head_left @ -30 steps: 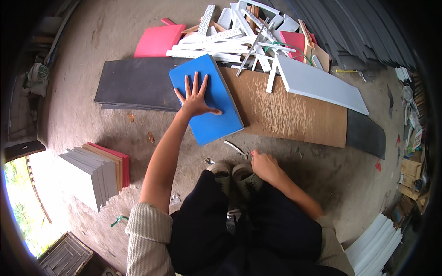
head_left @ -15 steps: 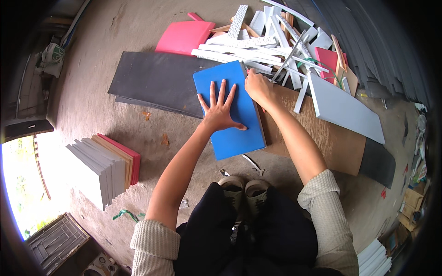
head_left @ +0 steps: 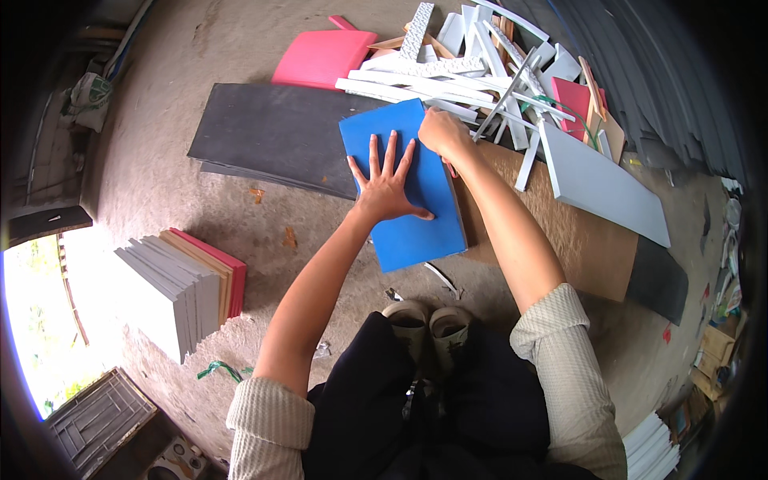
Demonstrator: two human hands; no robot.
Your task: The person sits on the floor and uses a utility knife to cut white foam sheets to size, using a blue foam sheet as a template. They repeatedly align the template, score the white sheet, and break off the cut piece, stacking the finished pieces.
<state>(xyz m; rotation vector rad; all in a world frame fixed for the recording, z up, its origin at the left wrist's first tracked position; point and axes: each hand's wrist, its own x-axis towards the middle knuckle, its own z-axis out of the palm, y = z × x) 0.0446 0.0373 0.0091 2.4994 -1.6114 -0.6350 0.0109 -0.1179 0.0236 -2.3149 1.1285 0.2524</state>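
A blue rectangular sheet (head_left: pixel 384 248) lies at an angle across black sheets (head_left: pixel 272 136) and a brown board (head_left: pixel 568 240) on the floor. My left hand (head_left: pixel 388 192) presses flat on the blue sheet, fingers spread wide. At the sheet's upper right edge my right hand (head_left: pixel 444 132) is closed around a slim red tool (head_left: pixel 450 169). Only a short red end of that tool shows below the fist; its working end is hidden. Along the blue sheet's right side a dark edge is visible beneath it.
Beyond the sheets is a heap of white offcut strips (head_left: pixel 416 84), with a pink foam piece (head_left: pixel 324 58) to its left. A pale grey panel (head_left: pixel 604 188) slants at right. At left stands a stack of grey, tan and red sheets (head_left: pixel 196 288). My shoes (head_left: pixel 428 320) are close by.
My right hand has shifted slightly up and left along the blue sheet's edge. My left hand stays spread on the sheet. The whole view has moved a little.
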